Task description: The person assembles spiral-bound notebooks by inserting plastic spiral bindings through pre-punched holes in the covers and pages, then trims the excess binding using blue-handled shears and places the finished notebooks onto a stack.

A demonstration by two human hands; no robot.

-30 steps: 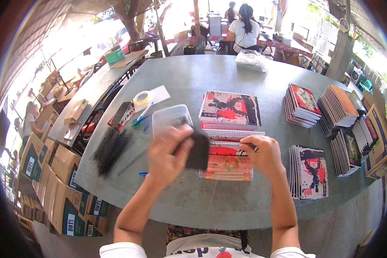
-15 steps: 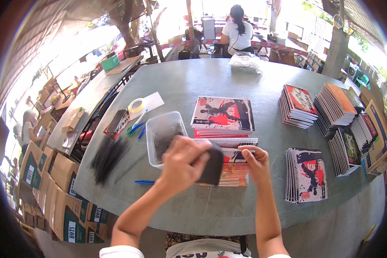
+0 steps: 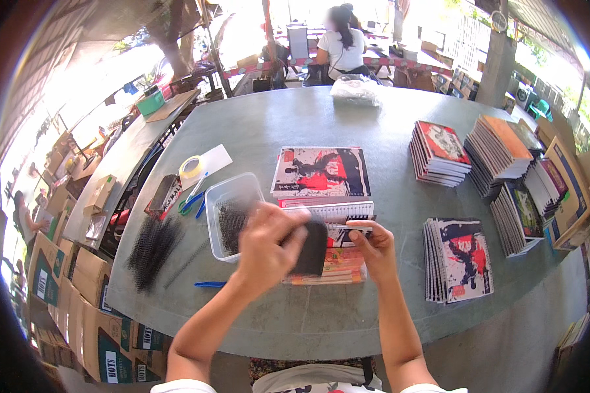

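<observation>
My left hand [image 3: 269,242], smeared by motion, is closed on a dark flat piece with a rounded corner [image 3: 313,247]; its exact kind is unclear. My right hand [image 3: 373,252] pinches the right end of a thin notebook [image 3: 355,226], mostly hidden behind the dark piece. Just beyond my hands is a stack of notebooks with red, black and white covers [image 3: 321,171]. Nearer me lie orange-pink booklets [image 3: 328,274], partly covered by the dark piece. A clear plastic tub [image 3: 211,219] holding black binding coils stands by my left hand.
Loose black coils [image 3: 152,252], a blue pen [image 3: 210,284], scissors [image 3: 185,207] and a tape roll [image 3: 191,168] lie at left. Spiral notebooks stand in stacks [image 3: 459,259] at right. A plastic bag [image 3: 355,92] lies at the far edge; a person [image 3: 341,49] sits beyond.
The view has shifted slightly, so the table's things sit further left. Both hands keep their holds, the dark piece still in my left. The person beyond has turned their head.
</observation>
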